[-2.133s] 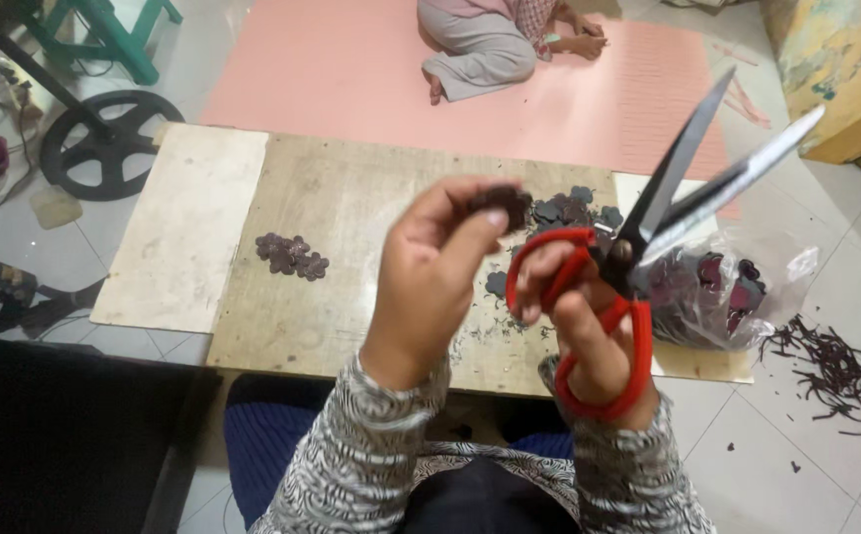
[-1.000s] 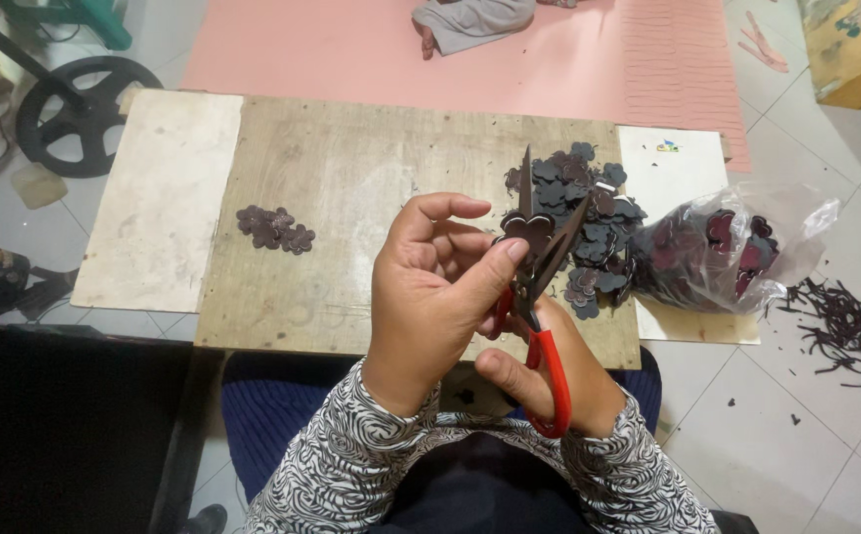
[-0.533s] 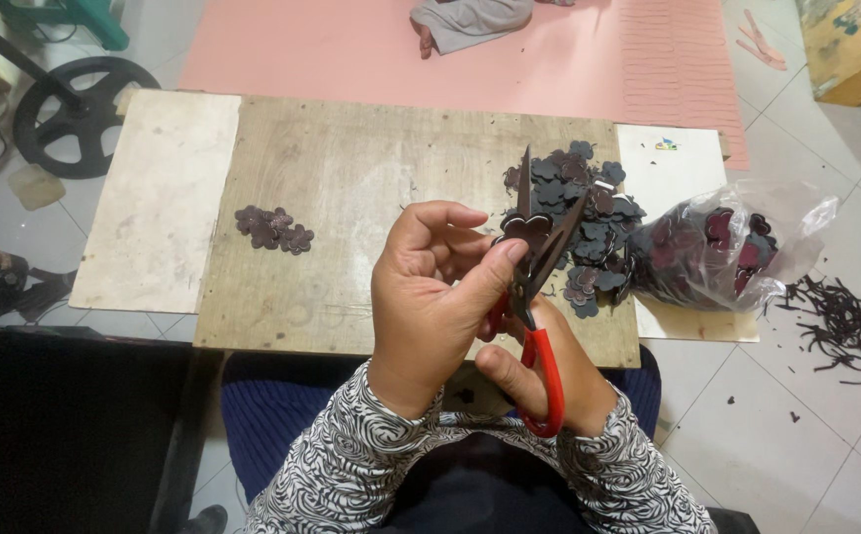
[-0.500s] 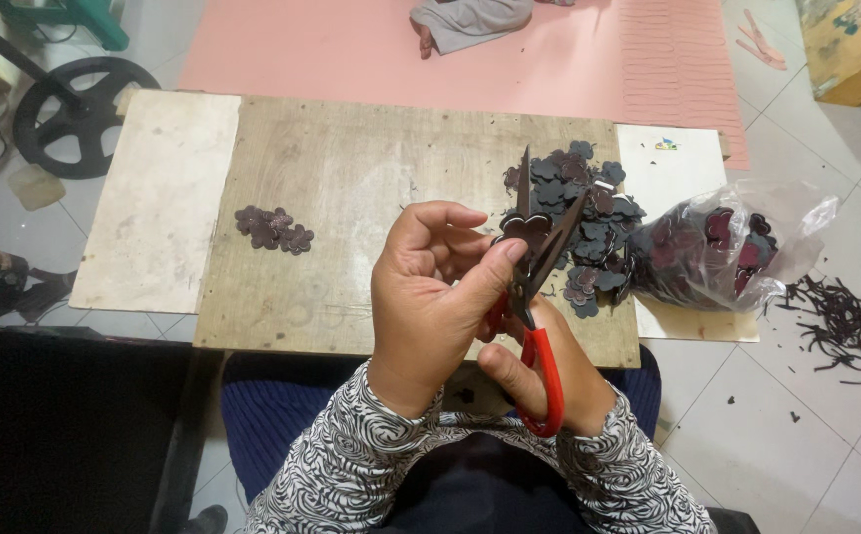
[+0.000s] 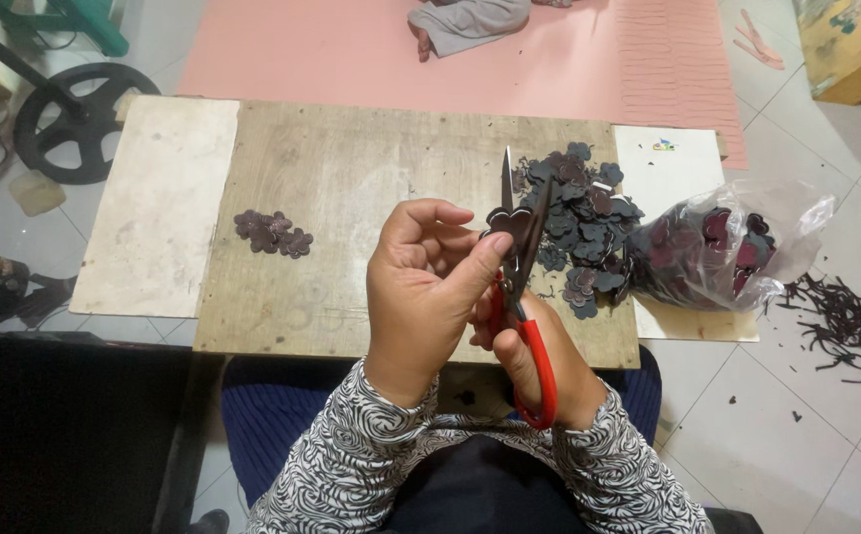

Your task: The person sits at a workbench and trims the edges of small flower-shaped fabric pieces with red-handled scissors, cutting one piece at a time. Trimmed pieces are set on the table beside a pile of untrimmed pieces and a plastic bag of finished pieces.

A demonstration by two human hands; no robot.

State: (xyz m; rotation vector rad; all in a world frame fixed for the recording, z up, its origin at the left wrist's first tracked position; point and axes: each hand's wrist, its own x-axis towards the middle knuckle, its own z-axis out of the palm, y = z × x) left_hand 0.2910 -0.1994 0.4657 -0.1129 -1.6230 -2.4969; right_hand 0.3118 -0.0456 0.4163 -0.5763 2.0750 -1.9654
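Observation:
My left hand (image 5: 426, 287) pinches a small dark flower-shaped piece (image 5: 507, 220) between thumb and fingers. My right hand (image 5: 539, 361) grips red-handled scissors (image 5: 522, 267), whose blades point up and close around that piece. Just beyond the blades lies a heap of dark flower-shaped pieces (image 5: 584, 222) on the wooden board (image 5: 351, 188). A smaller cluster of the same pieces (image 5: 272, 232) lies on the left part of the board.
A clear plastic bag of dark pieces (image 5: 722, 252) lies at the board's right end. Dark offcut strips (image 5: 846, 321) litter the floor at right. A black wheel (image 5: 80, 119) stands at far left. Another person sits on the pink mat (image 5: 351, 44) beyond the board.
Two seconds ago the scissors were wide open and raised to the right; they have come in to the piece held by my left hand, with the blades nearly together.

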